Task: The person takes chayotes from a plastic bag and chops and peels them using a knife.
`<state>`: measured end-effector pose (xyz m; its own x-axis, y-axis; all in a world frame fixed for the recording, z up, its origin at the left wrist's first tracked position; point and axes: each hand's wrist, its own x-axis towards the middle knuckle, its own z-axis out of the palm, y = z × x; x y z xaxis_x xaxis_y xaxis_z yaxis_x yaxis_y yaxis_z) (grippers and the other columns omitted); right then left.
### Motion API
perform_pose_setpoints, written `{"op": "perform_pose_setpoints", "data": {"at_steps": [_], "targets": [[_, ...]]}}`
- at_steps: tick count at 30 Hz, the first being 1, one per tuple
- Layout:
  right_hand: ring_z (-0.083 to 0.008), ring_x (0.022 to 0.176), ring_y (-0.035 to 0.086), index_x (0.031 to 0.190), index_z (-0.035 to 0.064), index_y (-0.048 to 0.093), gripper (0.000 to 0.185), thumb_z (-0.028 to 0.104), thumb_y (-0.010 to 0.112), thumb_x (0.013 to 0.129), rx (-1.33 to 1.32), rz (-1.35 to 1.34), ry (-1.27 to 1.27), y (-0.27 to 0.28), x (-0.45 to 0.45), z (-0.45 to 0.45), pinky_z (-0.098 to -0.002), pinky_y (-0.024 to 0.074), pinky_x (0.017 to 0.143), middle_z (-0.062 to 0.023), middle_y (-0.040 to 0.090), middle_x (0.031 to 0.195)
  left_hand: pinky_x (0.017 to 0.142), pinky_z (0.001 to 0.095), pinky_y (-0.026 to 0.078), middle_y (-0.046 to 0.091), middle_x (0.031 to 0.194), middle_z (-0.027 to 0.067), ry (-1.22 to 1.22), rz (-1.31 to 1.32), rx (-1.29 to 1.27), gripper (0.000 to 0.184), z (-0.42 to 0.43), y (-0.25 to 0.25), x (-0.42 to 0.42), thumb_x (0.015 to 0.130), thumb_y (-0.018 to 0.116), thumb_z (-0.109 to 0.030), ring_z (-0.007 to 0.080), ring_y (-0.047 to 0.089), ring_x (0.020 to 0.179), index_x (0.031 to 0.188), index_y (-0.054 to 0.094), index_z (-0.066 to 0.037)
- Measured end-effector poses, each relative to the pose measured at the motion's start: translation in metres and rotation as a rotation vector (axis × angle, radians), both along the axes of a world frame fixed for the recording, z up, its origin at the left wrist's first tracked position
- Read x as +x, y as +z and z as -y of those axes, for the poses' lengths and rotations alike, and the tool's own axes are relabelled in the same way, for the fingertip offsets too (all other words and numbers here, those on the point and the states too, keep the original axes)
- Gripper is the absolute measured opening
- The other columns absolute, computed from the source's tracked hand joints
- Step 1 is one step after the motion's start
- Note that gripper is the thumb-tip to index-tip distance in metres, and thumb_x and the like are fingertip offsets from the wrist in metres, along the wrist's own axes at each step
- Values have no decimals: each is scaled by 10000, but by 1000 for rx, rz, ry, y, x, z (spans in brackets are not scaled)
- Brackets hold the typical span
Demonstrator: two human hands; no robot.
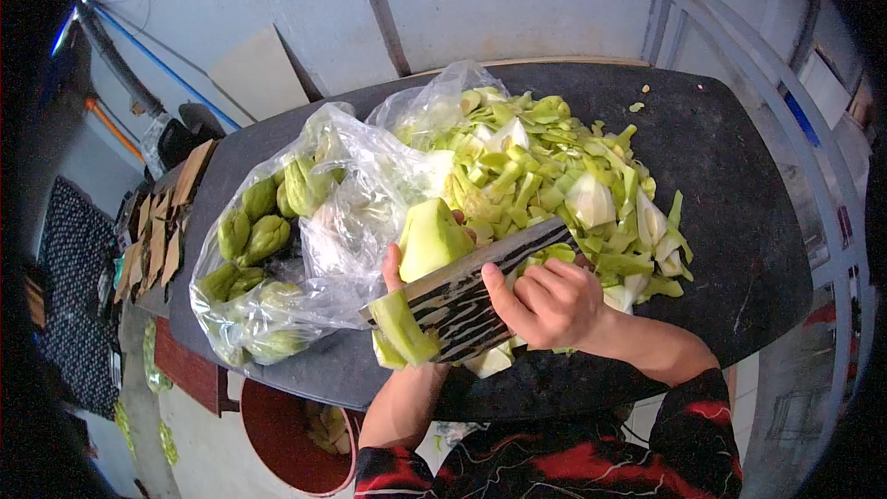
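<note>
My left hand (392,268) is wrapped around a partly peeled chayote (431,242) over the front of the table; the cleaver hides most of that hand. In my right hand (557,305) is a wide cleaver (462,307) with a dark streaked blade, its edge against the chayote's near side. A thick strip of green peel (404,328) lies across the blade's left end. Right behind my hands spreads a large heap of green peelings (527,176) mixed with pale cut pieces (591,201). To the left, a clear plastic bag (360,194) holds several whole chayotes (268,238).
Everything rests on a dark table (739,222) with rounded corners. Below its front edge stands a red bucket (268,434) with scraps inside. A grey metal railing (739,28) runs along the right, and flattened cardboard (157,231) sits at the left.
</note>
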<state>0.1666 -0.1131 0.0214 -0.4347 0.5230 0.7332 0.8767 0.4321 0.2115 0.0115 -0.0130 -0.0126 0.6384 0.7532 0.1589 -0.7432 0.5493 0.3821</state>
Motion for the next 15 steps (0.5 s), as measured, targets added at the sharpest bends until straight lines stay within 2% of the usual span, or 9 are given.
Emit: {"op": "perform_pose_setpoints", "data": {"at_steps": [2, 5, 6, 8, 10, 12, 13, 14, 15], "targets": [[-115, 466, 452, 1160, -82, 645, 464, 5, 613, 705, 20, -36, 33, -4, -1, -2, -257, 365, 420, 23, 398, 547, 924, 412, 515, 601, 1180, 201, 88, -77, -14, 740, 3, 5, 3, 933, 441, -587, 291, 626, 1040, 1358, 448, 19], [-114, 463, 453, 1182, -77, 635, 479, 6, 611, 711, 31, -44, 31, -6, 0, -3, -256, 374, 425, 19, 404, 548, 952, 426, 493, 598, 1205, 180, 33, -51, 25, 702, -2, -1, 0, 927, 464, -564, 289, 606, 1085, 1353, 469, -6], [-129, 463, 479, 1178, -76, 634, 481, 19, 624, 707, 0, -41, 3, -4, 1, -2, -269, 395, 427, 7, 435, 552, 952, 426, 493, 598, 1205, 180, 36, -51, 25, 702, -1, -1, 0, 927, 464, -564, 289, 606, 1085, 1353, 469, -6], [-168, 472, 536, 1161, -74, 637, 484, 41, 653, 692, -88, -101, -72, -11, 11, -7, -302, 439, 441, -23, 499, 566, 993, 434, 461, 608, 1223, 149, 208, -207, -123, 663, 3, -2, -2, 909, 485, -535, 293, 587, 1120, 1349, 500, -39], [-225, 507, 602, 1130, -76, 639, 495, 54, 688, 655, -141, -199, -153, -21, 26, -18, -351, 492, 477, -66, 566, 599, 1016, 429, 444, 611, 1232, 145, 192, -168, -131, 657, 2, 6, -4, 899, 485, -529, 295, 582, 1127, 1343, 514, -46], [-226, 501, 594, 1132, -76, 639, 498, 49, 688, 653, -142, -193, -153, -19, 32, -17, -352, 492, 479, -65, 561, 598, 1039, 425, 428, 615, 1240, 141, 177, -123, -135, 651, 2, 14, -1, 889, 484, -523, 296, 577, 1134, 1338, 528, -54], [-227, 495, 587, 1133, -76, 638, 500, 44, 687, 650, -156, -196, -153, -15, 31, -14, -354, 493, 481, -64, 555, 597, 1014, 419, 451, 617, 1226, 146, 209, -120, -134, 642, 5, 17, 2, 888, 493, -518, 293, 587, 1115, 1328, 533, -53], [-185, 509, 600, 1108, -34, 655, 379, 114, 617, 761, -147, -146, -162, -10, 28, -10, -324, 503, 477, -33, 562, 605, 989, 414, 475, 619, 1212, 151, 243, -116, -134, 633, 7, 17, 4, 887, 503, -514, 289, 597, 1096, 1318, 539, -53], [-185, 509, 600, 1108, -34, 655, 379, 114, 617, 761, -153, -150, -161, -7, 22, -6, -324, 503, 477, -33, 562, 605, 989, 414, 475, 619, 1212, 151, 243, -121, -139, 633, 6, 11, 2, 887, 503, -514, 289, 597, 1096, 1318, 539, -53]]}}
